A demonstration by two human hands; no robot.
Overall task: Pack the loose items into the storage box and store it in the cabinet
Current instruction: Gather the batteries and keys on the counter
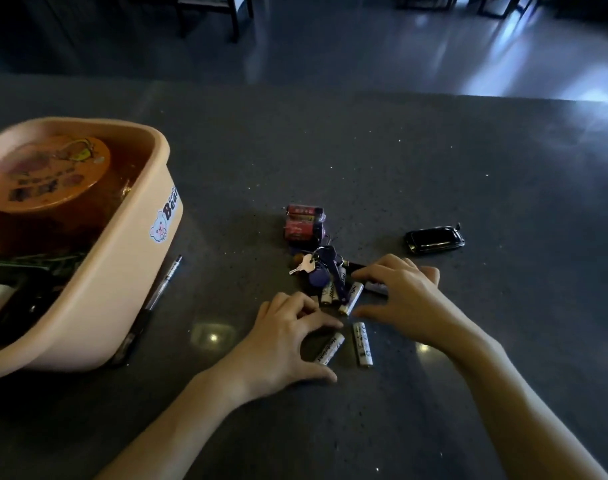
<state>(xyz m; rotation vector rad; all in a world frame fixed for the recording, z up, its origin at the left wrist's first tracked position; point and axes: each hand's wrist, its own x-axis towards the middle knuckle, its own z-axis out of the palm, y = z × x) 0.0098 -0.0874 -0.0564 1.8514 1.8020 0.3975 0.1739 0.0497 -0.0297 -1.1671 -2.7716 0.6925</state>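
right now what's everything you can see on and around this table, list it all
storage box: one, peach, left, already holding an orange round lid
pen: one, clear and dark, beside the box
white batteries: at least four, centre, near the hands
red battery pack: one, behind the keys
keys: one bunch, purple fob, centre
black case: one, right
table: dark grey
left hand: over one battery
right hand: on the pile

You're looking across a dark speckled table (364, 150) to a glossy dark floor (330, 46) streaked with pale light at right; what may be chair legs (209, 15) stand beyond.
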